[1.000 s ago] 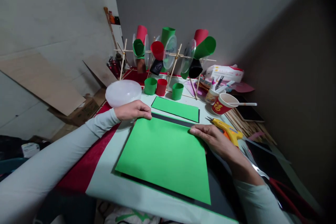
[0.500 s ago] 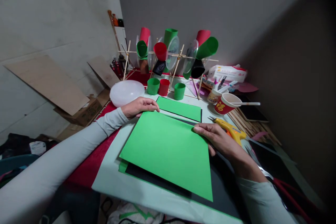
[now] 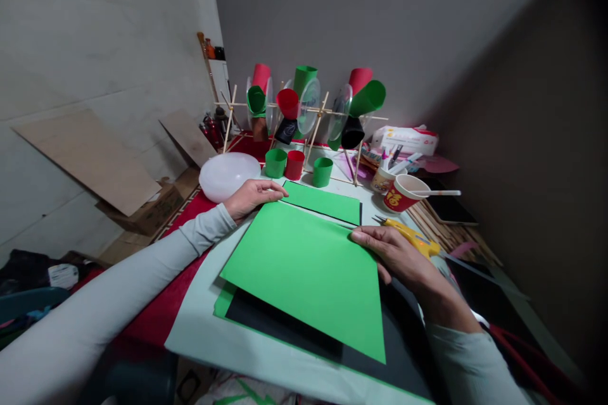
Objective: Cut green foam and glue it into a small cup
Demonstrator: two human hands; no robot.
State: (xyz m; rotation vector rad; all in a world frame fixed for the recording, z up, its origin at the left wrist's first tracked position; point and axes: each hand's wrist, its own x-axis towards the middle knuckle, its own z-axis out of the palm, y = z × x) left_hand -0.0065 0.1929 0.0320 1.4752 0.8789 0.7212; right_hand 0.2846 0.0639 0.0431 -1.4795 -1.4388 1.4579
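A large green paper sheet (image 3: pixel 308 272) is held at a tilt above the table. My left hand (image 3: pixel 256 197) pinches its far left corner, thumb and fingers together. On the far right corner my right hand (image 3: pixel 380 245) grips it with the thumb on top; its other fingers are partly hidden underneath. Below the sheet lie a black paper sheet (image 3: pixel 403 342) and more green paper (image 3: pixel 223 300) that peeks out at the left. Just beyond my hands rests a smaller green paper piece (image 3: pixel 325 202) with a black edge showing beneath it.
Behind stands a stick frame (image 3: pixel 316 126) bearing plastic discs and coloured paper tubes. Small green and red paper rings (image 3: pixel 295 166) and a white balloon (image 3: pixel 230 176) sit before it. On the right are a yellow glue gun (image 3: pixel 414 237), a red paper cup (image 3: pixel 401 197), wooden sticks and red-handled scissors (image 3: pixel 517 354).
The camera view has shifted slightly, so the background sits lower. Both hands keep their hold on the green sheet, which has barely moved.
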